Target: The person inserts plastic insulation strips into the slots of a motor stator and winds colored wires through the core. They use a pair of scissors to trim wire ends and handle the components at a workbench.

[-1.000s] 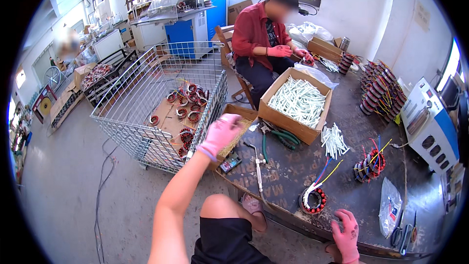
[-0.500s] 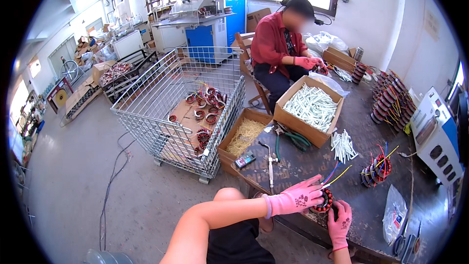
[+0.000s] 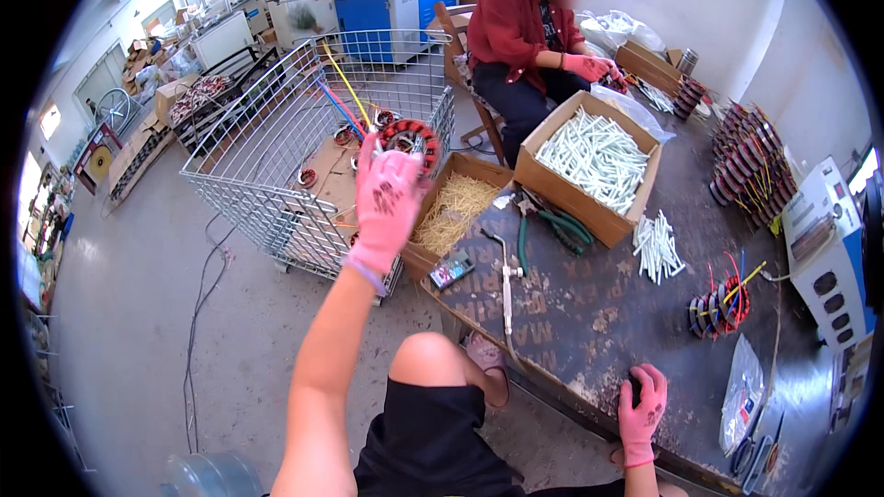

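Wound ring [image 3: 412, 140], yellow wire [image 3: 347, 83] trailing far-left: pinched in my left hand [image 3: 390, 201], beyond palm, against right side of wire basket [image 3: 308, 244] in view. My right hand [image 3: 643, 411]: fingers loosely parted, at worktop [image 3: 571, 340] near edge, well apart from ring.

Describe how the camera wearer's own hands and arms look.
The left hand and right hand wear pink gloves with dark marks on the backs. A lavender cuff rings the left wrist. No sleeve shows on either forearm.

Head-worn fisheye view, downward and forward over the nearby worktable [image 3: 575, 327]
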A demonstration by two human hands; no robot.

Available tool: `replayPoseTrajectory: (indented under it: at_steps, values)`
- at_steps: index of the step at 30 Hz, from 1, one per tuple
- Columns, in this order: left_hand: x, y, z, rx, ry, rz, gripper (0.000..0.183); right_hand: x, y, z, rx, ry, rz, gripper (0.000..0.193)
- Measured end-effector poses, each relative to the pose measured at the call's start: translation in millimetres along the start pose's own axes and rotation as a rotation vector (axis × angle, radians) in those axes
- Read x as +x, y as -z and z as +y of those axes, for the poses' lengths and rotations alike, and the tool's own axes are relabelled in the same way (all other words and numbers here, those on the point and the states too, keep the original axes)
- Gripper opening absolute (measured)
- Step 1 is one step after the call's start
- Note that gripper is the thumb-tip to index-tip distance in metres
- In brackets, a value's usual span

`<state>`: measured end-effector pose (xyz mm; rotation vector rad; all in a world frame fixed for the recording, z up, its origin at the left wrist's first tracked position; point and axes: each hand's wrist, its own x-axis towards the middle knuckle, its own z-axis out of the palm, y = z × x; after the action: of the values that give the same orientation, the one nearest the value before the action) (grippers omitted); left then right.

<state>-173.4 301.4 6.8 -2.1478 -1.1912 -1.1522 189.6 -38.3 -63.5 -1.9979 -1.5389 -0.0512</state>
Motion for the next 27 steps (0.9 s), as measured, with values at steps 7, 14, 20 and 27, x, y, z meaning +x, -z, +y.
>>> replayPoseTrajectory:
  at_steps: [7,14,20,27]
  values:
    - [-99.7,-147.1,-147.5,0.416,0.361,-0.786,0.038,0.0,-4.6,-1.4,-0.016,-0.034,0.009,0.031]
    - [-131.6,-174.5,-149.2,0.494,0.573,-1.049,0.073,1.6,-3.3,-2.2,-0.054,-0.038,-0.041,0.029]
    - [-111.7,-166.4,-77.5,0.06,0.404,-0.314,0.068,9.3,5.9,-15.7,-0.065,0.023,-0.045,0.027]
    - [-23.3,-73.0,-13.6,-0.22,0.249,0.102,0.077,-0.1,-2.6,-10.0,0.002,0.022,0.011,0.028]
